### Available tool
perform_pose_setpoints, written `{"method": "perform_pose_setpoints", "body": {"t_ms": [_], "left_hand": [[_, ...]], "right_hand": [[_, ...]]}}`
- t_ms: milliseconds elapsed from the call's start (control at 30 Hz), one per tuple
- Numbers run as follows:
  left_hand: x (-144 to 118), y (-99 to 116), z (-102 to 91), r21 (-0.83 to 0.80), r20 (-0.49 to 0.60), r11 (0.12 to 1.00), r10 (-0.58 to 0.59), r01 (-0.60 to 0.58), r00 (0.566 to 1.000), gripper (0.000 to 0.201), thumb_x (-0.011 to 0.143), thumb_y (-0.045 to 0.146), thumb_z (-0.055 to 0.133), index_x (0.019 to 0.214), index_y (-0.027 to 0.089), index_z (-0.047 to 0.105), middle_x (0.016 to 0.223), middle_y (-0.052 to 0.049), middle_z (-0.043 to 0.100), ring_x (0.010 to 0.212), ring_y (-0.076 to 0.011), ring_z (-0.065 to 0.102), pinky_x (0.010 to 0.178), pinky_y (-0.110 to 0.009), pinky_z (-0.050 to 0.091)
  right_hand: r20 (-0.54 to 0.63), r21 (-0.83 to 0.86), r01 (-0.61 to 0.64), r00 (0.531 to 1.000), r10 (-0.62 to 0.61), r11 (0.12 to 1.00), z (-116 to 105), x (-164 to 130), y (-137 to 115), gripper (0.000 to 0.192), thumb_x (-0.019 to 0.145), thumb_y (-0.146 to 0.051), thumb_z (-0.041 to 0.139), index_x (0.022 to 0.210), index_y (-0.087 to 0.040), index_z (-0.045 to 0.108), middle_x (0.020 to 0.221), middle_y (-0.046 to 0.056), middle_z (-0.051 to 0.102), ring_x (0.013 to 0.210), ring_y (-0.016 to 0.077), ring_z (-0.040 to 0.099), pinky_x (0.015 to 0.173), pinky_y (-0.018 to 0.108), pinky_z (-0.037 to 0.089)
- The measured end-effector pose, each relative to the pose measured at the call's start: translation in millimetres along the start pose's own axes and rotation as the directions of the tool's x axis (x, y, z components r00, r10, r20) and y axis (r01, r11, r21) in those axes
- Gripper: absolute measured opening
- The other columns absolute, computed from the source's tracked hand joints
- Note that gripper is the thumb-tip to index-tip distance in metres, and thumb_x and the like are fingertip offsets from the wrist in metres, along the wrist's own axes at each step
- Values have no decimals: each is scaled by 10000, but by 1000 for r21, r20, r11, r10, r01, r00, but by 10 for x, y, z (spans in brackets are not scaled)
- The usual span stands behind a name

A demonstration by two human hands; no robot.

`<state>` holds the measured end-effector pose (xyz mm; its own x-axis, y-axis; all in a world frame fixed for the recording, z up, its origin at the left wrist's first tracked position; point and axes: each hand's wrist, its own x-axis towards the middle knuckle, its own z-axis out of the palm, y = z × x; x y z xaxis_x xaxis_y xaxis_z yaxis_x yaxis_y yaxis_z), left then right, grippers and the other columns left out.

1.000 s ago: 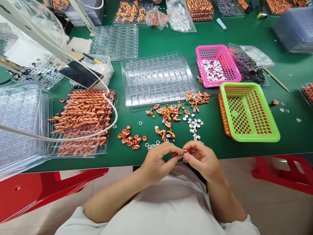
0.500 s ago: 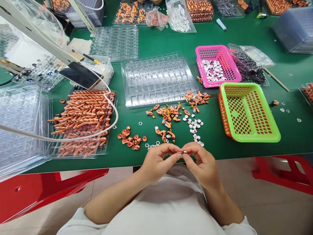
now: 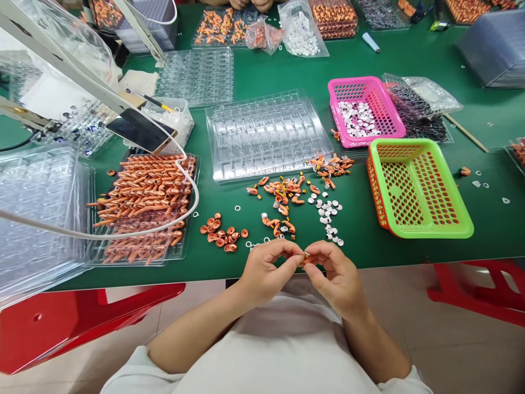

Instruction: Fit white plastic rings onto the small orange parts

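"Left hand (image 3: 262, 272) and right hand (image 3: 339, 277) pinching what?"
"One small orange piece (image 3: 308, 260), between them by the counter's (image 3: 266, 74) near edge; if my pinch slips, it could drop to the floor (image 3: 404, 306)."

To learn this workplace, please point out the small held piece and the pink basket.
Small held piece (image 3: 307, 260), head view: visible orange part.
Pink basket (image 3: 375, 140), head view: near rim.

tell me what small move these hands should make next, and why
Perhaps turn the small orange part slightly to check it: the left hand and right hand meet at it, and their fingertips hide much of it.
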<state>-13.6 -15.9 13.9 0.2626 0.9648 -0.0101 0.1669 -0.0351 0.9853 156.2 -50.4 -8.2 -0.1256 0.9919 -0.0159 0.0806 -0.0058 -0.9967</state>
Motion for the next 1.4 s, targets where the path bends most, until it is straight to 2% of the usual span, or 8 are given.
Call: {"method": "perform_pose_setpoints", "body": {"t_ms": [167, 367, 700, 900, 967, 1067, 1233, 1400], "left_hand": [[7, -2, -6, 16, 4, 1000, 17, -17, 1000, 92, 839, 171, 649, 774, 160, 713, 738, -46, 742, 678, -162, 683, 652, -255, 550], [-38, 0, -1, 4, -9, 999, 54, -54, 998, 67, 825, 180, 686, 824, 170, 753, 792, -65, 779, 704, -178, 719, 679, -279, 576], [-225, -89, -128, -186, 99, 954, -220, 236, 970, 275, 814, 224, 721, 1079, 155, 704, 893, -92, 787, 822, -204, 751, 792, -316, 607], [-277, -177, -444, 228, 23, 973, -20, 14, 1000, 256, 876, 176, 650, 1130, 200, 672, 1008, -88, 760, 903, -203, 715, 808, -338, 582], [-219, -226, -626, 473, -52, 874, 157, -114, 986, 230, 894, 169, 624, 1115, 201, 677, 1056, -102, 733, 993, -235, 660, 906, -426, 534], [-94, -296, -856, 731, -78, 675, 229, -100, 970, 194, 881, 166, 629, 1057, 196, 705, 993, -98, 691, 979, -259, 596, 959, -513, 473], [56, -348, -972, 835, -3, 545, 141, -75, 990, 73, 833, 155, 684, 852, 200, 739, 918, -82, 654, 916, -256, 558, 834, -452, 494], [84, -256, -953, 769, 1, 632, 145, -93, 989, 69, 856, 157, 649, 824, 189, 702, 894, -75, 692, 905, -243, 594, 823, -414, 500]], "right_hand": [[47, -61, 0, 999, 3, 998, 0, 24, -17, 382, 854, -253, 698, 1219, -282, 588, 1058, 31, 687, 891, 173, 679, 819, 308, 584], [72, -151, 46, 997, -35, 988, -87, 43, -34, 105, 903, -242, 642, 1007, -254, 650, 921, 18, 672, 791, 154, 649, 720, 259, 549], [212, -338, 279, 953, -216, 899, -15, 82, -60, 117, 908, -141, 539, 949, -245, 569, 884, 27, 639, 760, 176, 628, 675, 286, 503], [225, -371, 311, 944, -240, 875, 31, 124, -17, 120, 879, -120, 531, 871, -239, 545, 758, -2, 586, 655, 157, 571, 610, 284, 463], [173, -367, 233, 968, -180, 900, -17, 128, -30, 98, 890, -153, 533, 848, -239, 553, 761, 2, 600, 650, 157, 576, 614, 281, 472], [135, -302, 117, 988, -79, 946, -69, 130, -60, 95, 910, -205, 527, 833, -234, 574, 799, 19, 635, 704, 171, 611, 644, 280, 495], [216, -175, 22, 976, 17, 984, -5, 133, -56, 110, 930, -220, 508, 848, -223, 582, 865, 33, 654, 788, 177, 626, 699, 287, 502], [196, -107, -41, 979, 62, 993, 27, 96, 6, 114, 934, -195, 509, 848, -226, 577, 889, 29, 654, 803, 172, 631, 717, 296, 513]]}}
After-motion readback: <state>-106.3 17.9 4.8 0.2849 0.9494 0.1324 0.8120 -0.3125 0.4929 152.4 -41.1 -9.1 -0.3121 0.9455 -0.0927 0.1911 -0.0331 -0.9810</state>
